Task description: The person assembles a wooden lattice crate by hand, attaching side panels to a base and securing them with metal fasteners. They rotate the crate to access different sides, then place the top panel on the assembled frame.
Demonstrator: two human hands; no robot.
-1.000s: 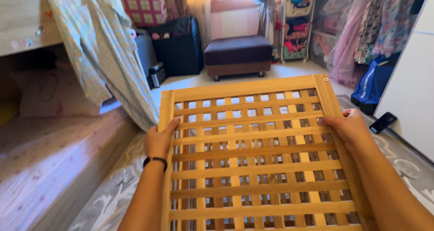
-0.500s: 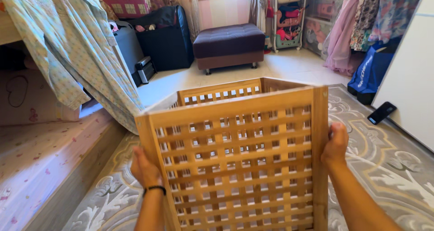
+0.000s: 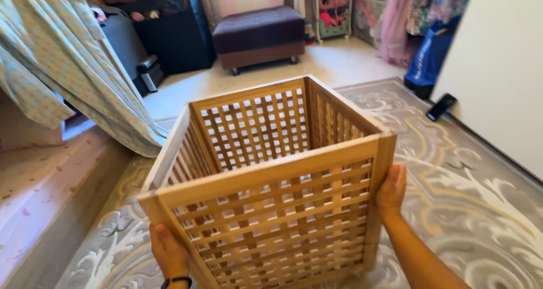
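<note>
Wooden lattice crate (image 3: 271,181), open side up, sits between both hands above the patterned grey rug (image 3: 486,210). Head view: the left hand (image 3: 168,249) presses flat against its left wall near the lower front corner, and the right hand (image 3: 391,190) clasps the right front post, so opposed palms steady it. Bed edge (image 3: 51,210) crowds the left; a black phone (image 3: 441,106) lies well apart by the white wall (image 3: 498,68), with open rug between.
</note>
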